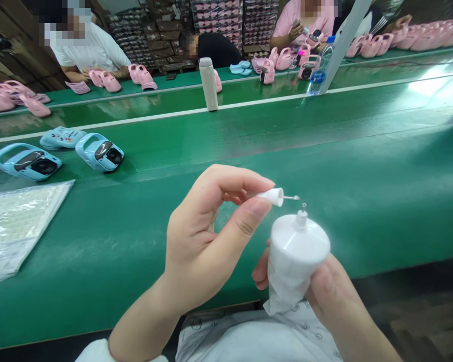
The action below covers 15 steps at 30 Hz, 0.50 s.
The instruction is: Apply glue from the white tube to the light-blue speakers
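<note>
My left hand [207, 236] pinches a small white cap with a metal pin [277, 196] between thumb and fingers. The pin points right, just above and left of the nozzle of a white bottle [296, 251]. My right hand [324, 296] grips that bottle low down, wrapped in a white tissue, with the nozzle facing up. Cap and nozzle are apart by a small gap. Both hands hover over the near edge of the green conveyor belt [324, 161].
Three light blue toy cameras [100, 152] lie on the belt at the left, beside a clear plastic bag [18, 221]. A white flask [209, 83] and a water bottle [319, 70] stand farther back. Across the belt, other people handle pink parts [105, 80].
</note>
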Available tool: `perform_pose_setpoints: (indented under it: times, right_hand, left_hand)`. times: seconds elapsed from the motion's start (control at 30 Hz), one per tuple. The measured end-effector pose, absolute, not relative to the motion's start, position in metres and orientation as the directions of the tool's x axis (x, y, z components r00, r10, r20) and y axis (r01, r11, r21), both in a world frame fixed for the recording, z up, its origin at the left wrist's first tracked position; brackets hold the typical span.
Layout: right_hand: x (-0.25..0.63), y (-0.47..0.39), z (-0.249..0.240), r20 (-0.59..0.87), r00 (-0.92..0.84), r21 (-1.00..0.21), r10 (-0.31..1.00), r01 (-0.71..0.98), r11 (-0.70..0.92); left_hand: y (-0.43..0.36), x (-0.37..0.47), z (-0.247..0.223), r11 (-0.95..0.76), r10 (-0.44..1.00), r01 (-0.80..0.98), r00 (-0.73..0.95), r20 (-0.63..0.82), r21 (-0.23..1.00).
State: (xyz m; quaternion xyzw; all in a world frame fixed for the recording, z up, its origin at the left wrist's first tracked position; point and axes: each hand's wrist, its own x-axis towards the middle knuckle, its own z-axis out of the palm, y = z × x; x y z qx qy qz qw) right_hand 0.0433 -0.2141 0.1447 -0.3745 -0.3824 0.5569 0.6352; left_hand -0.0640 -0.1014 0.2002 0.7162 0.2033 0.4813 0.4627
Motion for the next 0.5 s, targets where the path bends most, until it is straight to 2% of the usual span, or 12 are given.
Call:
perform_pose_setpoints:
  times: [0.17, 0.27, 0.37, 0.43, 0.5]
  right_hand:
    - [0.042, -0.216, 0.141, 0.057, 0.103, -0.894, 0.993, -0.438, 0.097]
    - [0.043, -0.216, 0.131, 0.057, 0.122, -0.879, 0.991, -0.465, 0.108]
    - [0.048, -0.216, 0.113, 0.022, 0.156, -0.884, 0.988, -0.457, 0.092]
    - [0.053, -0.213, 0.099, -0.023, 0.178, -0.903, 0.984, -0.426, 0.056]
    - [0.06, -0.207, 0.087, -0.067, 0.182, -0.921, 0.981, -0.389, 0.009]
  left_hand:
    - [-0.1, -0.065, 0.202, -0.476, 0.732, -0.164, 0.471, 0.493, 0.864]
    - [-0.088, -0.062, 0.194, -0.405, 0.759, -0.124, 0.507, 0.409, 0.906]
    - [-0.066, -0.05, 0.165, -0.315, 0.817, 0.005, 0.51, 0.268, 0.949]
    - [-0.046, -0.038, 0.136, -0.227, 0.859, 0.198, 0.502, 0.101, 0.953]
    - [-0.024, -0.028, 0.105, -0.263, 0.88, 0.292, 0.464, 0.104, 0.92]
